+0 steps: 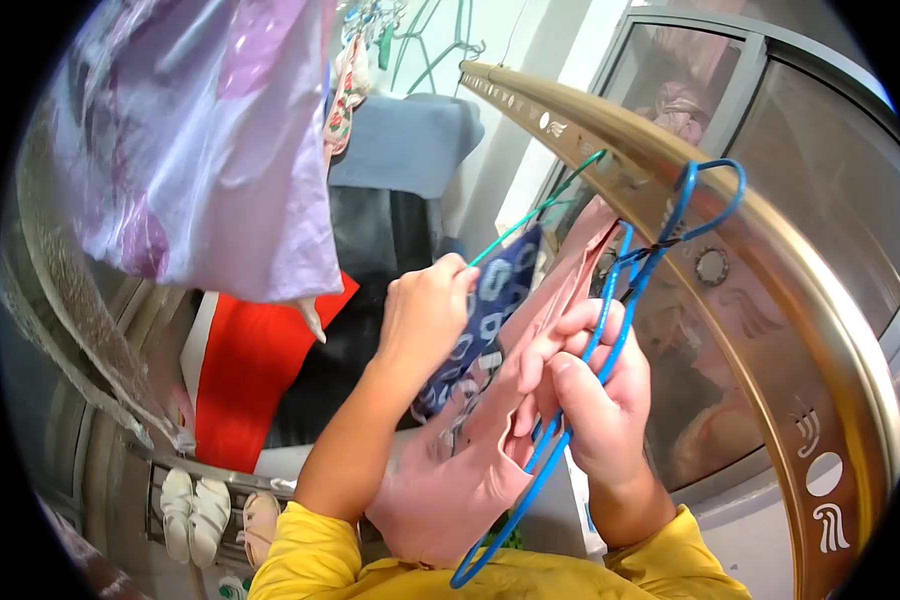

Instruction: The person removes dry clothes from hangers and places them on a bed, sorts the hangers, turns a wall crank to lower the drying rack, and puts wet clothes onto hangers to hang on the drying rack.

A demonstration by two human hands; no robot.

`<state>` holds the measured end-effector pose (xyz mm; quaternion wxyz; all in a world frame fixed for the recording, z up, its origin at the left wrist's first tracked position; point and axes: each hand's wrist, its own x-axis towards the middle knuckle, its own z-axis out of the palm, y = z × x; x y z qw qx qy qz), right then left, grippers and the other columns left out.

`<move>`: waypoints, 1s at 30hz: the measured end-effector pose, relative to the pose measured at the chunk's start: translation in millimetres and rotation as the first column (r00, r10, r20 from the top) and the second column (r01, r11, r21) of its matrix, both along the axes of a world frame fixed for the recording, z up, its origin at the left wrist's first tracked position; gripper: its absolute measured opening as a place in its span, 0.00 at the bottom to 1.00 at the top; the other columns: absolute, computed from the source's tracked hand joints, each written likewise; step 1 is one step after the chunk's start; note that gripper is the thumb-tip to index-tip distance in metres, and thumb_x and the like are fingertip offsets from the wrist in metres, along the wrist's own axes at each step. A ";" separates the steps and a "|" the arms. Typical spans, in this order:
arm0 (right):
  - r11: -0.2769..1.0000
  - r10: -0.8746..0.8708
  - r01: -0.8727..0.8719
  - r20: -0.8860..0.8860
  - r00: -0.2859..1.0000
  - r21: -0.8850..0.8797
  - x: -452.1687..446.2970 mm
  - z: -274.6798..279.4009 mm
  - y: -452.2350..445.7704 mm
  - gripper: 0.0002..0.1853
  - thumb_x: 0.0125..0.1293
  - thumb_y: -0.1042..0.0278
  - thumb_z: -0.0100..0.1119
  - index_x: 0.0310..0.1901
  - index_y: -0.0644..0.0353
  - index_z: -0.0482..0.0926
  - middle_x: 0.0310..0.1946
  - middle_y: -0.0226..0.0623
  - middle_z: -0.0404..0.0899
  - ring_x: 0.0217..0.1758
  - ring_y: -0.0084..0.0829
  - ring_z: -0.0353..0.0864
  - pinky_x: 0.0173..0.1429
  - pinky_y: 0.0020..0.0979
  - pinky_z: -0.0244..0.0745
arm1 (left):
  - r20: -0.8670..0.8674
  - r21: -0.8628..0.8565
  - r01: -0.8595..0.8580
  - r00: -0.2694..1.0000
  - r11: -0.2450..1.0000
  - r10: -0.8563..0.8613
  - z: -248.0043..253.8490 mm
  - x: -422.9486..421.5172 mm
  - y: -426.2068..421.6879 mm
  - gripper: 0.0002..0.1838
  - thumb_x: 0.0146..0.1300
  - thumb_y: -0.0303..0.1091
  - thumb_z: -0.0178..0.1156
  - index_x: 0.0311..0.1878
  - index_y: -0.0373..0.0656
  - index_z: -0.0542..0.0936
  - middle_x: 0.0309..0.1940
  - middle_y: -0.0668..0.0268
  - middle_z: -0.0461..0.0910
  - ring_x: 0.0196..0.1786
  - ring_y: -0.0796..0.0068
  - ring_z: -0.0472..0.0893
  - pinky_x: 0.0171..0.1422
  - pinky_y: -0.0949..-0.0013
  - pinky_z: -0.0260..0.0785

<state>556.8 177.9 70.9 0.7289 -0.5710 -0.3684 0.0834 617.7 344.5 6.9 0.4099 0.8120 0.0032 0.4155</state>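
My left hand (425,312) is closed around a thin green hanger (530,215), whose upper end reaches the gold rail. Beside that hand hangs a navy cloth (495,300) with a white pattern. My right hand (600,405) grips a blue hanger (610,345), its hook pointing up in front of the rail. The same hand's fingers touch a pink garment (450,490), which hangs between my arms. Part of the blue hanger lies in front of the pink cloth, and I cannot tell how far it goes inside.
A curved gold rail (770,290) runs along the right, before glass-paned doors (815,130). A shiny lilac cloth (210,150) hangs at upper left. Behind are a red cloth (250,360) and a blue-grey cover (405,140). Shoes (210,520) sit on a rack at lower left.
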 end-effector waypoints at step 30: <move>0.997 0.009 -0.018 0.136 0.991 0.069 151.6 42.8 45.9 0.10 0.62 0.83 0.39 0.43 0.63 0.55 0.26 0.41 0.71 0.22 0.21 0.70 0.27 0.21 0.70 | -0.019 -0.064 -0.166 0.986 0.984 0.165 32.0 230.6 41.4 0.14 0.60 0.38 0.51 0.26 0.37 0.78 0.22 0.52 0.77 0.32 0.49 0.78 0.38 0.56 0.68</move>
